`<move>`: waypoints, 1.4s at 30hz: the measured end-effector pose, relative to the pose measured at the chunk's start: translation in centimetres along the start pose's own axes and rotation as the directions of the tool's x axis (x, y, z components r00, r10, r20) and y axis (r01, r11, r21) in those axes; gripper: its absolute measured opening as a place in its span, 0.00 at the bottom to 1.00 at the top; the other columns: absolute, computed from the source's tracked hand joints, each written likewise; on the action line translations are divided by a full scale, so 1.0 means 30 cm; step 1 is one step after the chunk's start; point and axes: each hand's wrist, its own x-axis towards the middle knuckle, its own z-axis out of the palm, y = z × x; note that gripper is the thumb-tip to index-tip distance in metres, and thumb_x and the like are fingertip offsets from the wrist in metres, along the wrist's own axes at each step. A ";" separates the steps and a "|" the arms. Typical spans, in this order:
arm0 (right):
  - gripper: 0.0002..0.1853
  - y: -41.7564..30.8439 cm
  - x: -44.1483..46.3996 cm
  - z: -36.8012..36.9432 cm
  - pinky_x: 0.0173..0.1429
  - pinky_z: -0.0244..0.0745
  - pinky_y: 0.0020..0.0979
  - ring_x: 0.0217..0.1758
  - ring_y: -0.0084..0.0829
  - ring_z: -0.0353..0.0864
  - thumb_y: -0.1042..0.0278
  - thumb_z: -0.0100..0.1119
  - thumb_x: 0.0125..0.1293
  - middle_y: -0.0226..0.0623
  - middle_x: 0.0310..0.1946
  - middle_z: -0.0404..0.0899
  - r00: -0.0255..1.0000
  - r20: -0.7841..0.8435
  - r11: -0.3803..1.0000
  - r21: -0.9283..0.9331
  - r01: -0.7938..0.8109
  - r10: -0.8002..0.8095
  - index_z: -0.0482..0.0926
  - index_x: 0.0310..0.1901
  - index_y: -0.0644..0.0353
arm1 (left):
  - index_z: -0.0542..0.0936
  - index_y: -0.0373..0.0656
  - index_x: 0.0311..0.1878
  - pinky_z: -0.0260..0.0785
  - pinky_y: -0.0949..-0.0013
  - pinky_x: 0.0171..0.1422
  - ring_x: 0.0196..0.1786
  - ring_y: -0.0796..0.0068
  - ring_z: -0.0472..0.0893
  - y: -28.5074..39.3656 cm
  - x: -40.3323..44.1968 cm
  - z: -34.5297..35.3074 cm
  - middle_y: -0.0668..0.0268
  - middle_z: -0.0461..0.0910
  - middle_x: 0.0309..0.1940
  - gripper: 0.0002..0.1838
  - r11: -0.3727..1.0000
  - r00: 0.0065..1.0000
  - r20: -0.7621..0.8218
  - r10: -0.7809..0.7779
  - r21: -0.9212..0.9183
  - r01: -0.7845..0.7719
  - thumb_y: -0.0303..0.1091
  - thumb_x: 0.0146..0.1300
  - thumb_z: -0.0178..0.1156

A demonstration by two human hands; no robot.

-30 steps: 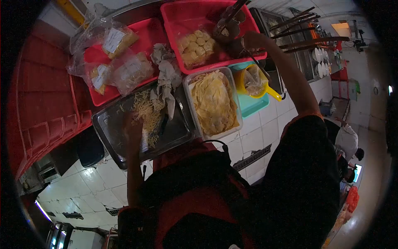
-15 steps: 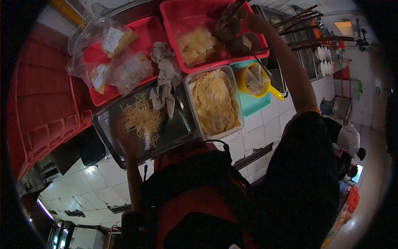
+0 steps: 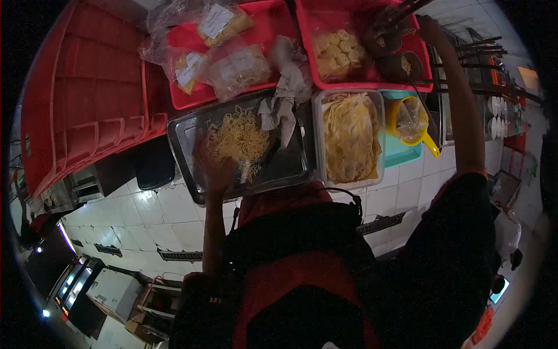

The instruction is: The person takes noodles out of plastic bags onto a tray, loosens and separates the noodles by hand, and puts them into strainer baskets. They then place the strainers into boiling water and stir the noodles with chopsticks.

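Tiled floor (image 3: pixel 133 224) | dark tray (image 3: pixel 289 170): noodles (image 3: pixel 241 139), left hand (image 3: pixel 216 167) | red crate (image 3: pixel 99 87) beside

Dim room, uneven light, mid-pic reading best. Floor (image 3: pixel 145 200) throwing white glare pic L; strip light (image 3: pixel 65 238) burning out beyond it, screen (image 3: pixel 499 291) glowing far R. Bags (image 3: pixel 239 65) catching small highlights, tray (image 3: pixel 285 166) giving dull sheen. L hand (image 3: pixel 215 170) v. dark, edges soft; noodles (image 3: pixel 243 139) clearer. Clothes (image 3: pixel 302 232) nearly black, detail lost, some grain. Cloth (image 3: pixel 290 87) smudged at top end. Fisheye bending edges approx. all round, corners blacked out.
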 end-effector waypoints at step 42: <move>0.15 -1.700 -0.267 -0.742 0.48 0.71 0.47 0.46 0.52 0.75 0.66 0.57 0.54 0.55 0.38 0.76 0.901 0.073 0.605 0.717 -0.346 0.429 0.75 0.42 0.63 | 0.73 0.42 0.50 0.60 0.57 0.61 0.56 0.55 0.69 -0.052 0.048 -0.112 0.57 0.71 0.50 0.22 0.938 0.918 0.224 0.328 -0.189 -0.289 0.34 0.51 0.63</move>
